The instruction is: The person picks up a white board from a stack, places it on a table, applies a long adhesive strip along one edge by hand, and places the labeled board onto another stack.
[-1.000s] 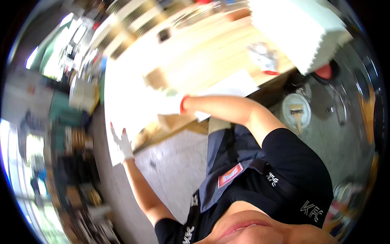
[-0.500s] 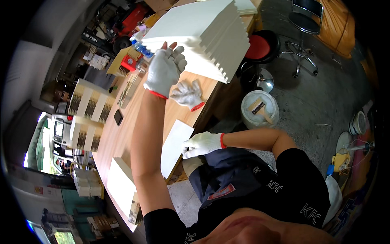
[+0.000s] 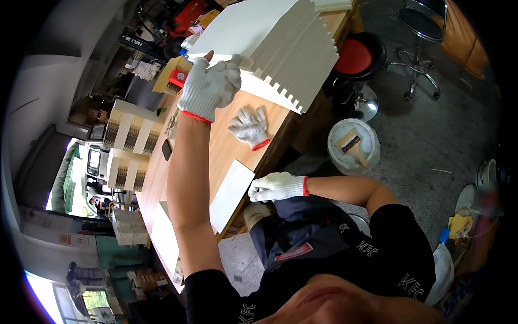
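My left hand, in a white knit glove with a red cuff, reaches to the near corner of a tall stack of white boards. Its thumb, bare at the tip, stands away from the other fingers, and nothing shows in its grip. A loose white glove lies beside it on the wooden table. Close to the table's edge lies a white rectangular sheet. My right hand, gloved alike, is closed at that sheet's right side, above my lap. What its curled fingers hold, if anything, is hidden.
A bucket with a brush across it stands on the floor at right. Beyond are a red-topped stool and a wheeled chair. A phone and stacked white-and-tan pieces are on the table's left.
My left hand has turned and sits closer against the board stack, its fingers now at the stack's edge. My right hand remains closed beside the sheet. The view has shifted slightly.
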